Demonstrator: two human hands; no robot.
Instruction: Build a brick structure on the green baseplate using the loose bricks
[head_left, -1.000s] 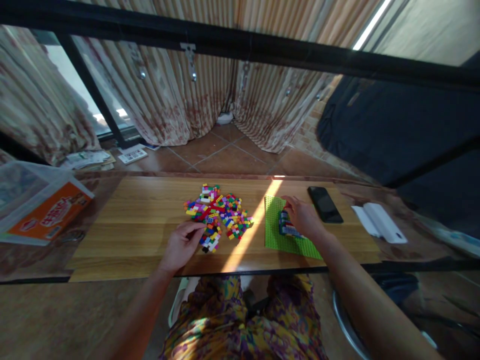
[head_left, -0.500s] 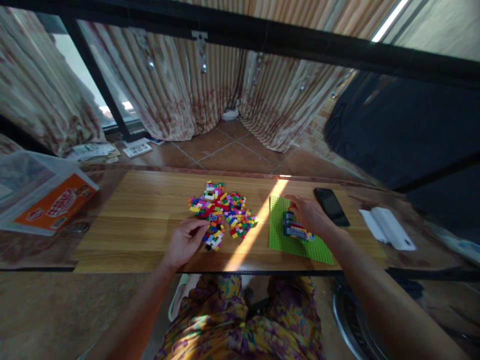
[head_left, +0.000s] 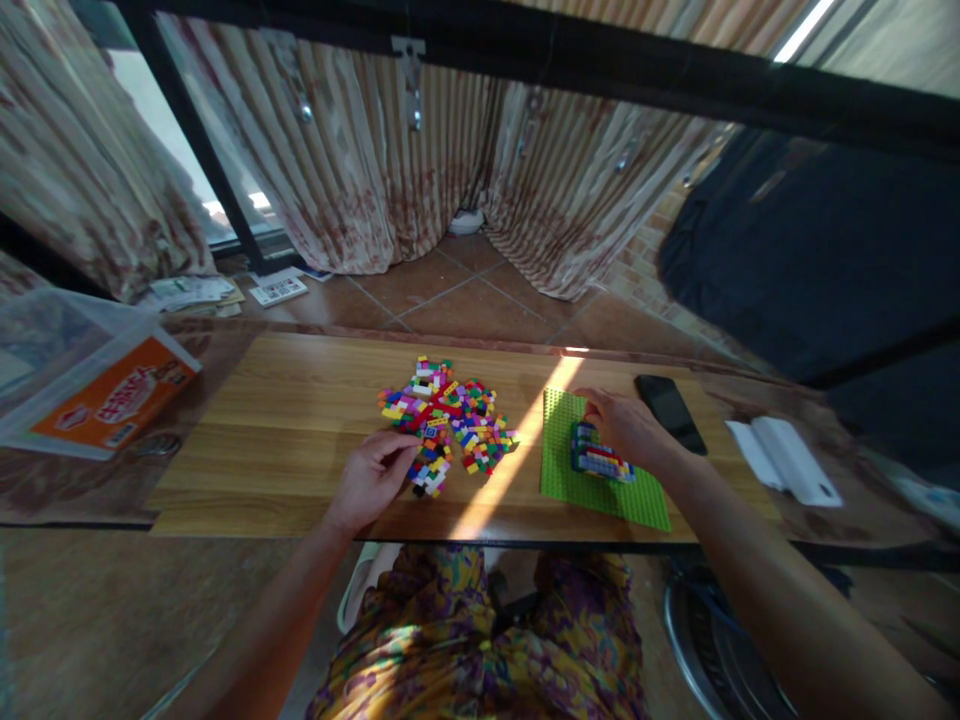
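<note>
A pile of small building bricks [head_left: 474,425] in many colours lies spread on the wooden table. At the pile's left edge is my left hand [head_left: 375,478], thumb and fingertips pinched together; whatever they hold is too small to make out. To the right lies a green baseplate [head_left: 562,480] bearing a low structure of built-up bricks [head_left: 600,464], with grey and blue pieces showing. My right hand [head_left: 621,425] reaches over this structure from the right, fingers curled down at its far side. The fingertips are partly hidden, so I cannot see what they grip.
A black phone [head_left: 670,412] lies right of the baseplate, and a white object [head_left: 795,462] sits farther right. At the far left stands a clear plastic box with an orange label [head_left: 124,395]. The table's front edge [head_left: 420,541] runs just above my lap.
The camera view has shifted slightly. Both hands stay almost where they were, the left at the pile and the right over the brick structure.
</note>
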